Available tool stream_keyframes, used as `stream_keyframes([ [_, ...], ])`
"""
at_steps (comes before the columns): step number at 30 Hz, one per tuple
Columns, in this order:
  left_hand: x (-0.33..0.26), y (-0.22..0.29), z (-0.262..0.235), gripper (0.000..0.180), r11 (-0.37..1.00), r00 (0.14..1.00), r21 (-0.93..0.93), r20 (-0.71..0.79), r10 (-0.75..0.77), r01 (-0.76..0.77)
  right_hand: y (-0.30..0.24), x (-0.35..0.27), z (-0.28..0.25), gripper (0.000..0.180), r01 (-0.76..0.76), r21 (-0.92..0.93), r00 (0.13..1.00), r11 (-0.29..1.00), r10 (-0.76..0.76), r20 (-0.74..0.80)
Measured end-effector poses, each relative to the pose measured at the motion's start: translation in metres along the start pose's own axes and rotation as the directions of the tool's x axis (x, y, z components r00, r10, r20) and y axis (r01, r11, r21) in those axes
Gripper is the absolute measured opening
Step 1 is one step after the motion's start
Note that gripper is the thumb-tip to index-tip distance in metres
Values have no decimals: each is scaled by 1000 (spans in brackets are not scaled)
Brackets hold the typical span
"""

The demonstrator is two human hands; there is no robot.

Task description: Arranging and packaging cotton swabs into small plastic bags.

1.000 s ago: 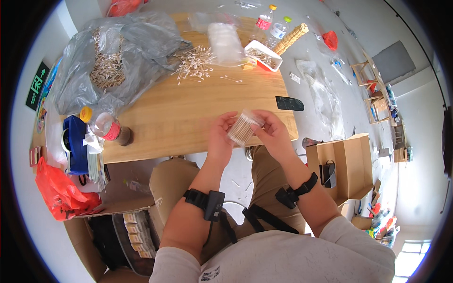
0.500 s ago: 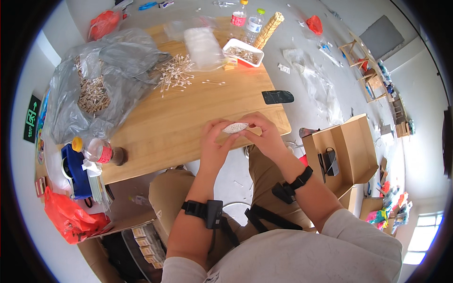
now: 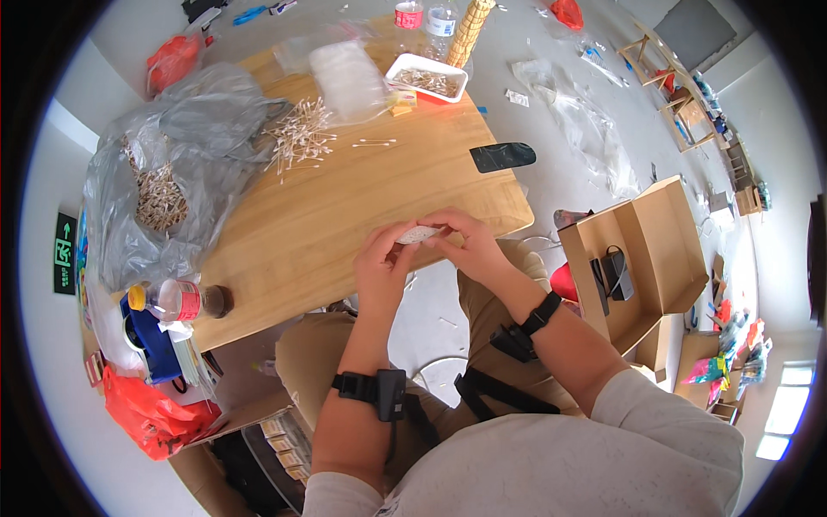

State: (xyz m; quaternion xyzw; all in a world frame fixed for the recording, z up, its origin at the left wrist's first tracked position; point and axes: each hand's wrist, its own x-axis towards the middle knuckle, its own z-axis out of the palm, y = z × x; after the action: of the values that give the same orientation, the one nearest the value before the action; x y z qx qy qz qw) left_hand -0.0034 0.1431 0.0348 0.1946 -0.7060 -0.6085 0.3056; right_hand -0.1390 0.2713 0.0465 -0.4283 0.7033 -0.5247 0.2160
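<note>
The swab pack [image 3: 417,234] is held up over the near edge of the worktop [image 3: 345,202], its dotted, whitish end facing the head. The left hand [image 3: 380,252] has its grip closed on the pack's left side, thumb below and fingers above; the right hand [image 3: 470,246] pinches the right side the same way.

Beyond the hands, a few loose swabs [image 3: 375,143] lie beside a larger heap [image 3: 297,136]. Left of the heap spreads a grey bag [image 3: 207,112] with many more swabs showing inside. Behind the loose swabs are a clear bag [image 3: 349,82] and a white tub [image 3: 462,82] of swabs, a small yellow box [image 3: 402,101] just beside it. Two bottles [image 3: 407,17] and a straw-coloured roll [image 3: 471,33] are behind the tub.

A black strip [image 3: 503,157] overhangs the right edge; a yellow-capped bottle [image 3: 179,300] is at the left. An open carton [image 3: 685,258] is right of the worktop.
</note>
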Motion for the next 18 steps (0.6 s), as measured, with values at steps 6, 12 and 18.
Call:
stream_keyframes([
  [6, -2, -10, 5, 28, 971, 992, -204, 55, -114, 123, 9, -7, 10, 26, -37, 89, 996, 995, 44, -74],
  [12, -2, -3, 6, 26, 881, 944, -340, 137, -301, 330, 19, -8, 12, 18, -214, 202, 976, 956, 219, -2],
  [18, 3, 3, 4, 25, 791, 867, -360, 147, -476, 495, 24, -6, 15, 15, -295, 237, 955, 926, 291, 53],
])
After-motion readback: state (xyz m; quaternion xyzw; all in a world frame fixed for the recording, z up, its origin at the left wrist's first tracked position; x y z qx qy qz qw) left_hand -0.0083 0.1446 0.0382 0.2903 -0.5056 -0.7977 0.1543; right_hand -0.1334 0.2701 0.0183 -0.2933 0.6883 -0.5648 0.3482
